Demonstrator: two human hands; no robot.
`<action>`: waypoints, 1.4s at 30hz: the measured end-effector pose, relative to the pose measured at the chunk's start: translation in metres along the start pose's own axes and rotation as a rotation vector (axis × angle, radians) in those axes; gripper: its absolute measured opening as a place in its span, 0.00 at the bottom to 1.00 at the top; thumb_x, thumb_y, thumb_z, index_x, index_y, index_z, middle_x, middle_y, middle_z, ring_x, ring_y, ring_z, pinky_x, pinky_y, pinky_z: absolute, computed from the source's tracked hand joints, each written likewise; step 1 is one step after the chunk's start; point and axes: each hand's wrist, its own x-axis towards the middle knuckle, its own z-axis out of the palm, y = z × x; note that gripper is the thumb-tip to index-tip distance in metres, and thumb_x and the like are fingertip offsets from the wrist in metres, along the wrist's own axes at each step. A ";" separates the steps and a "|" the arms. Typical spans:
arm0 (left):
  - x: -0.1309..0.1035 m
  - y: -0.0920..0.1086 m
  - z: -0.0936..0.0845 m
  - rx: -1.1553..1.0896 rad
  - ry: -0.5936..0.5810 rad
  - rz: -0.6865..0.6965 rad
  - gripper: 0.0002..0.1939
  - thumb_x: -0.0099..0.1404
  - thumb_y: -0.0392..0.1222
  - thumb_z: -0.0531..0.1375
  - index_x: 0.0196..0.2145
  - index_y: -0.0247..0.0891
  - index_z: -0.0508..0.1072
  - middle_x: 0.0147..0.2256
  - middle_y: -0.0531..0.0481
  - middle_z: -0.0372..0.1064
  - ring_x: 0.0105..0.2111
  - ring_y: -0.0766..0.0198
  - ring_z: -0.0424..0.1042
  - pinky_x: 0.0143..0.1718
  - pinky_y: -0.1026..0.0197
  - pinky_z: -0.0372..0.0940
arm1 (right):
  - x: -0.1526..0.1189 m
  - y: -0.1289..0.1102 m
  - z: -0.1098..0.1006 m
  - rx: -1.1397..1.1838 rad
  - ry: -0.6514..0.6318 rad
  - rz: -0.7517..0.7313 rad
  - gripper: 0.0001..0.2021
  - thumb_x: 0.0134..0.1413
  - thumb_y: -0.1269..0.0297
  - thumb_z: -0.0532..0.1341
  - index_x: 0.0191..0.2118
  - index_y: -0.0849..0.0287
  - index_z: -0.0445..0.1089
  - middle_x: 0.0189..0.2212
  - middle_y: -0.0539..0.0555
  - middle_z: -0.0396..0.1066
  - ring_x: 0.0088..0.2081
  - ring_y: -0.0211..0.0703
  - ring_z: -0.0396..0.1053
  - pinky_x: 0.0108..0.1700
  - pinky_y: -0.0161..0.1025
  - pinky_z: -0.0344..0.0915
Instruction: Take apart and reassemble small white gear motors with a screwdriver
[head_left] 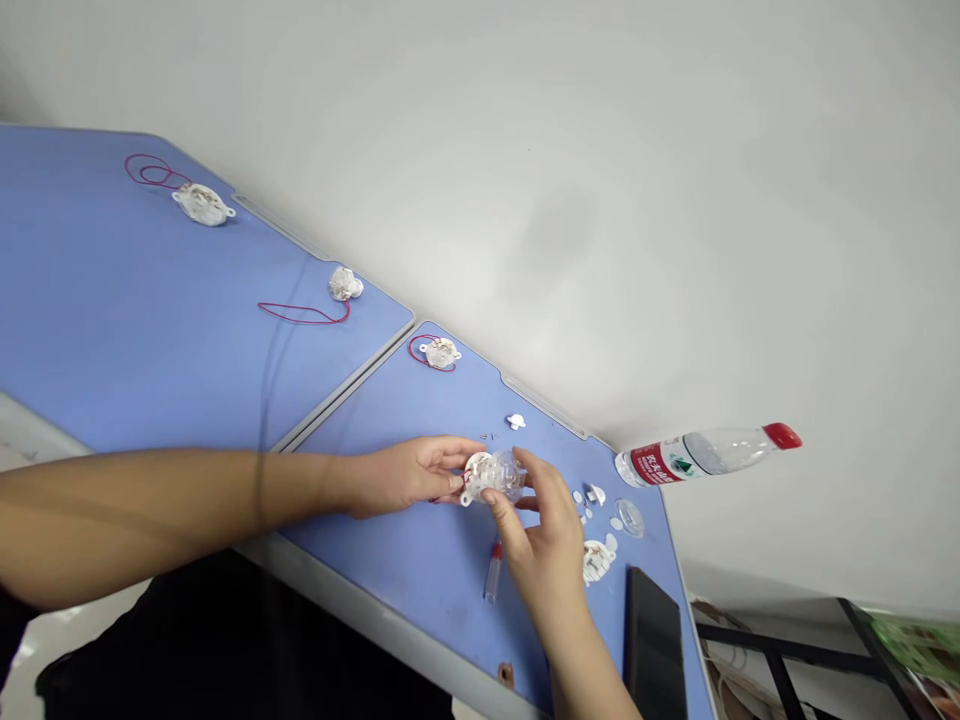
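Observation:
Over the blue table, my left hand (pixel 409 476) pinches the side of a small white plastic base (pixel 474 470) with tabs. A bit of red cord shows by its fingertips. My right hand (pixel 549 535) curls around a clear plastic dome (pixel 507 474), its thumb in front and its fingers behind. Dome and base are touching, but whether they are joined I cannot tell. Just beneath the hands lies a small clear tube with a red end (pixel 493 573). Several tiny dark pieces (pixel 487 436) rest beyond my left fingertips.
Similar round pieces with red cords (pixel 203 204) lie along the wall side of the blue table (pixel 187 330). Right of my hands are another white base (pixel 598 562), a clear cover (pixel 631 518) and white discs. A red-capped water bottle (pixel 705 455) and black flat object (pixel 655 640) stand nearby.

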 end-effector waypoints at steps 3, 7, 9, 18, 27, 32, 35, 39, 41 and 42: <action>0.001 0.001 0.002 -0.016 -0.008 0.011 0.27 0.57 0.45 0.68 0.53 0.40 0.68 0.45 0.46 0.70 0.33 0.70 0.66 0.35 0.63 0.58 | 0.000 0.001 0.000 -0.088 0.004 -0.043 0.21 0.57 0.53 0.61 0.53 0.57 0.67 0.44 0.61 0.72 0.41 0.51 0.72 0.35 0.46 0.73; 0.000 0.002 0.004 -0.034 -0.040 0.014 0.28 0.57 0.48 0.68 0.53 0.40 0.68 0.42 0.48 0.68 0.31 0.70 0.63 0.34 0.63 0.56 | 0.001 -0.003 0.000 -0.096 -0.005 -0.077 0.20 0.57 0.53 0.61 0.52 0.57 0.68 0.42 0.61 0.74 0.41 0.53 0.71 0.40 0.50 0.71; 0.000 0.002 0.004 -0.041 -0.045 0.014 0.28 0.56 0.49 0.68 0.52 0.40 0.68 0.41 0.49 0.68 0.31 0.71 0.63 0.34 0.62 0.56 | 0.002 -0.004 -0.001 -0.080 -0.033 -0.108 0.20 0.58 0.53 0.61 0.52 0.56 0.68 0.43 0.60 0.74 0.41 0.53 0.71 0.41 0.51 0.70; 0.001 0.003 0.004 -0.049 -0.058 -0.023 0.29 0.56 0.51 0.68 0.53 0.39 0.68 0.40 0.50 0.66 0.29 0.71 0.61 0.34 0.62 0.55 | 0.003 -0.006 -0.006 -0.078 -0.190 -0.165 0.18 0.61 0.59 0.59 0.56 0.54 0.64 0.51 0.59 0.70 0.47 0.53 0.67 0.47 0.51 0.66; 0.000 0.005 0.005 -0.046 -0.054 -0.039 0.26 0.58 0.46 0.67 0.53 0.41 0.69 0.43 0.48 0.67 0.33 0.69 0.63 0.38 0.62 0.58 | 0.003 -0.009 -0.008 -0.115 -0.197 -0.177 0.18 0.61 0.61 0.58 0.56 0.54 0.64 0.52 0.60 0.70 0.49 0.54 0.67 0.49 0.53 0.65; 0.000 0.005 0.005 -0.040 -0.065 -0.028 0.26 0.58 0.46 0.67 0.53 0.42 0.69 0.40 0.50 0.68 0.31 0.70 0.62 0.37 0.62 0.58 | 0.003 -0.007 -0.006 -0.120 -0.180 -0.186 0.19 0.61 0.60 0.59 0.56 0.54 0.64 0.51 0.60 0.70 0.49 0.54 0.68 0.49 0.53 0.65; -0.001 0.006 0.006 -0.026 -0.069 -0.009 0.27 0.58 0.48 0.66 0.54 0.42 0.69 0.38 0.50 0.68 0.29 0.70 0.61 0.35 0.62 0.57 | 0.003 -0.007 -0.005 -0.125 -0.154 -0.185 0.19 0.60 0.58 0.60 0.56 0.54 0.65 0.50 0.60 0.71 0.47 0.54 0.68 0.48 0.53 0.66; -0.002 0.007 0.006 -0.031 -0.066 -0.009 0.28 0.58 0.49 0.67 0.54 0.41 0.69 0.38 0.50 0.68 0.27 0.71 0.59 0.33 0.62 0.56 | 0.003 -0.006 -0.005 -0.128 -0.156 -0.188 0.19 0.60 0.58 0.60 0.55 0.55 0.65 0.50 0.60 0.71 0.47 0.54 0.68 0.49 0.53 0.66; -0.001 0.007 0.006 -0.037 -0.065 -0.019 0.27 0.57 0.48 0.67 0.54 0.41 0.69 0.39 0.50 0.68 0.29 0.71 0.61 0.35 0.62 0.57 | 0.003 -0.006 -0.006 -0.126 -0.168 -0.183 0.19 0.60 0.59 0.61 0.56 0.54 0.65 0.50 0.60 0.70 0.48 0.54 0.68 0.49 0.53 0.66; -0.001 0.007 0.006 -0.039 -0.065 -0.025 0.27 0.57 0.48 0.67 0.53 0.41 0.69 0.40 0.50 0.68 0.30 0.70 0.62 0.35 0.62 0.57 | 0.003 -0.006 -0.006 -0.126 -0.173 -0.180 0.19 0.60 0.59 0.61 0.56 0.54 0.65 0.51 0.60 0.70 0.48 0.54 0.67 0.49 0.53 0.66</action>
